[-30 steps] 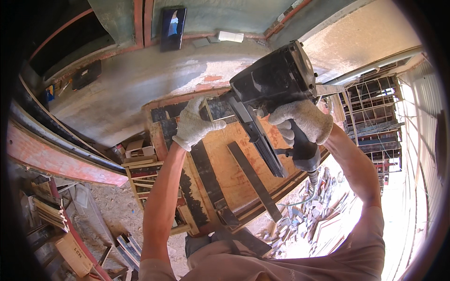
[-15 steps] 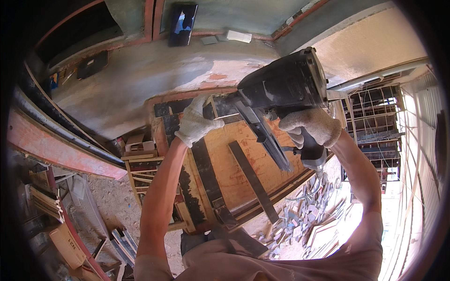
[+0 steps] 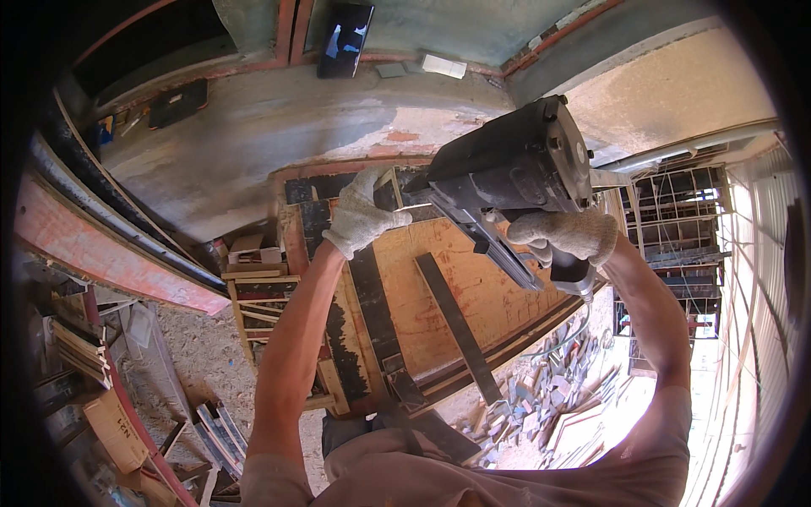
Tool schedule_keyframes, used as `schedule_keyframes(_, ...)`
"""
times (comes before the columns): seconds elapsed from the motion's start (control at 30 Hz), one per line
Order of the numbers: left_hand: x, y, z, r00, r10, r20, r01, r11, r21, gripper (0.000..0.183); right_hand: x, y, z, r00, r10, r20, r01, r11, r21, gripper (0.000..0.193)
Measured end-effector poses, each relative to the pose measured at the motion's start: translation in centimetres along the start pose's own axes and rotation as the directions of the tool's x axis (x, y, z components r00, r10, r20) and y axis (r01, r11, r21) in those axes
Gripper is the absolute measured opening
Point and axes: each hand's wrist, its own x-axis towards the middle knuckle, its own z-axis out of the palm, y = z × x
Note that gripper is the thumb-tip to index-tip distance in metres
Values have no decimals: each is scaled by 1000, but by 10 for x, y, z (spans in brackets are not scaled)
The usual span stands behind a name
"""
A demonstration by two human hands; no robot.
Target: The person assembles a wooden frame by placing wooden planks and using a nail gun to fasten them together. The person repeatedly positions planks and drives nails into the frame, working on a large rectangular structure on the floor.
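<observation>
A black nail gun (image 3: 507,160) with a long slanted magazine is held by its handle in my right hand (image 3: 566,237), which wears a pale knit glove. Its nose meets a short wooden strip (image 3: 389,193) at the far side of the workbench. My left hand (image 3: 361,215), also gloved, closes around that strip just left of the nose. Beneath both hands lies an orange-brown board (image 3: 405,296) with dark strips around it. One loose dark strip (image 3: 456,325) crosses the board at a slant. The gun and glove hide my right fingertips in part.
A phone (image 3: 345,40) leans on the far ledge beside a white block (image 3: 444,66). Scrap offcuts (image 3: 541,397) are heaped on the ground at right, near a rack of wood (image 3: 676,245). Slatted frames (image 3: 258,313) and a cardboard box (image 3: 117,433) are at left.
The nail gun has tipped: its magazine now slopes less steeply and its rear end sits slightly lower. My left hand keeps its grip on the strip. The whole view has shifted a little.
</observation>
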Motion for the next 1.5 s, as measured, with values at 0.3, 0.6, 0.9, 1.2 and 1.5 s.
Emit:
schedule_keyframes(0.3, -65, -40, -14, 955, 63, -291, -15, 986, 164, 63, -3, -6, 5, 962, 195, -190, -237, 945, -227, 15)
schedule_keyframes(0.6, -411, -110, -1, 570, -569, -593, 742, 667, 72, 24, -10, -13, 33, 981, -31, -190, 11, 994, -110, 33)
schedule_keyframes(0.9, -371, -118, -31, -57, -805, -590, 843, 278, -460, 56, -10, -30, 64, 959, 41, -279, -108, 967, -229, 30)
schedule_keyframes(1.2, -358, -127, -48, 95, -639, -763, 990, 138, 7, 88, 7, -2, 37, 967, -55, -247, 1, 977, -213, 14)
schedule_keyframes(1.5, -299, -123, 51, -8, -766, -642, 897, 278, -343, 75, 14, 22, 13, 983, -170, -63, 148, 953, -265, 5)
